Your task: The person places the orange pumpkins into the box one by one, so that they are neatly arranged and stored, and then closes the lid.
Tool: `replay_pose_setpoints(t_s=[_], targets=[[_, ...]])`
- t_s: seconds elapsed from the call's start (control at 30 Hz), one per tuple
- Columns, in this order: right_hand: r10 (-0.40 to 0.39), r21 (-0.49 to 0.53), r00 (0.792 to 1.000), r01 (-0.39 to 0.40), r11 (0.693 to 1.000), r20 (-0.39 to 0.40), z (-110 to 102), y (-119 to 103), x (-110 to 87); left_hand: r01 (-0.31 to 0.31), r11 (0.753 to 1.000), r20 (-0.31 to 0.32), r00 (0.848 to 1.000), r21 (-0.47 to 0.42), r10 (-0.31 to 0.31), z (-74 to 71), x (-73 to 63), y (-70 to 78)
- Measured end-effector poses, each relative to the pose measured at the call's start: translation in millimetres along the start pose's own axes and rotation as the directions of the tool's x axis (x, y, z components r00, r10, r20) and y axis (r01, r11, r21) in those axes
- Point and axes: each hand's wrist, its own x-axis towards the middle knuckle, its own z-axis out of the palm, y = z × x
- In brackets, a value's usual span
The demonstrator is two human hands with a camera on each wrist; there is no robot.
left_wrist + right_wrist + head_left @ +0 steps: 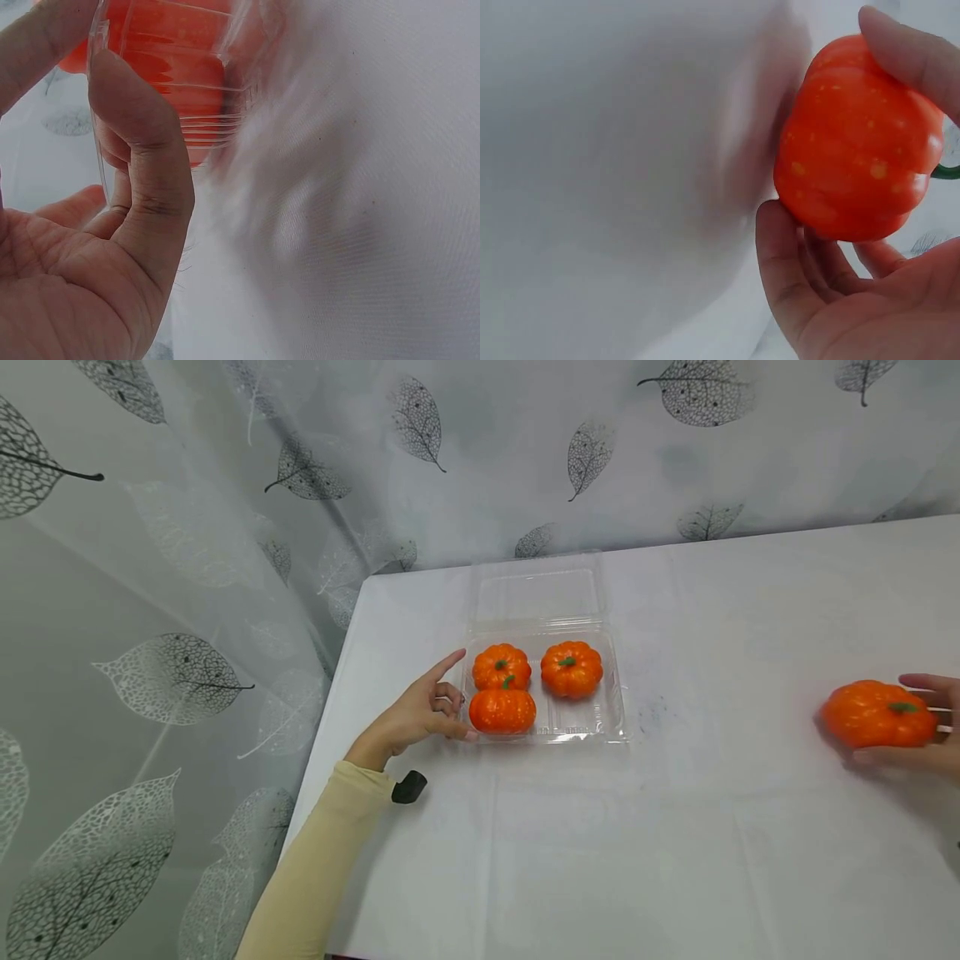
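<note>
An open clear plastic clamshell box point(588, 718) lies on the table with several small orange toy pumpkins inside. Two of them stand one in front of the other at its left, the front pumpkin point(501, 712) overlapping the rear pumpkin point(497, 665); a third pumpkin point(572, 670) sits at the right. My left hand point(417, 717) pinches the box's left rim between thumb and bent fingers, the index stretched along the side. Far to the right, my right hand point(877, 307) grips another orange pumpkin point(859, 142), thumb on one side and fingers on the other, close over the tabletop.
The box's lid point(538, 593) is folded back towards the rear of the white-covered table point(637, 852). Behind and to the left hangs a grey curtain point(495, 443) with leaf prints. A black strap end point(408, 787) sticks out by the left wrist.
</note>
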Motion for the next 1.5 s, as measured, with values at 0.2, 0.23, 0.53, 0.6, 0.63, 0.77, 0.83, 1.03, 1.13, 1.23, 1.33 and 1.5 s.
replay_pose_setpoints(t_s=[0.2,0.23,0.53,0.6,0.63,0.77,0.83,1.03,1.13,1.23,1.33,1.5], targets=[[-0.104,0.065,0.984,0.095,0.993,0.147,-1.5,-51.9,-14.0,-0.004,1.0,-0.002,1.0,0.0,0.004,0.3,-0.6,-0.7],[-0.117,0.075,0.977,0.105,0.992,0.178,-1.5,-60.2,-15.2,-0.005,1.0,-0.003,1.0,0.001,0.005,0.1,-0.7,-1.0],[-0.277,0.212,0.91,0.218,0.953,0.308,14.2,-109.2,-21.1,-0.016,1.0,-0.005,1.0,-0.015,0.016,0.3,-0.5,-3.1],[-0.314,0.258,0.893,0.236,0.937,0.323,17.5,-117.1,-22.4,-0.022,1.0,-0.003,1.0,-0.023,0.022,0.6,-0.7,-2.6],[-0.33,0.282,0.883,0.24,0.929,0.335,18.7,-120.8,-23.3,-0.025,0.999,-0.001,1.0,-0.025,0.024,0.8,-0.8,-2.3],[-0.387,0.364,0.834,0.245,0.899,0.393,23.9,-135.7,-26.9,-0.03,0.999,0.0,1.0,-0.021,0.03,0.9,-0.8,-1.7],[-0.401,0.395,0.809,0.232,0.889,0.429,26.6,-142.6,-28.6,-0.029,0.999,-0.001,1.0,-0.016,0.029,0.8,-0.5,-1.6],[-0.434,0.473,0.738,0.177,0.863,0.516,31.8,-163.1,-34.4,-0.018,1.0,-0.004,1.0,-0.014,0.018,0.9,-1.5,-0.2],[-0.467,0.516,0.701,0.164,0.841,0.538,33.5,-173.5,-36.4,-0.018,1.0,-0.004,1.0,-0.016,0.017,1.1,-2.1,0.1],[-0.483,0.534,0.682,0.158,0.83,0.549,36.6,-182.9,-37.4,-0.02,1.0,-0.005,1.0,-0.015,0.02,1.1,-2.6,0.0],[-0.491,0.553,0.673,0.144,0.821,0.553,41.1,-190.5,-37.2,-0.022,1.0,-0.006,1.0,-0.012,0.022,1.2,-2.8,-0.5],[-0.49,0.571,0.667,0.117,0.813,0.561,49.4,-202.2,-36.6,-0.023,1.0,-0.006,1.0,-0.014,0.023,2.0,-2.9,-1.1]])
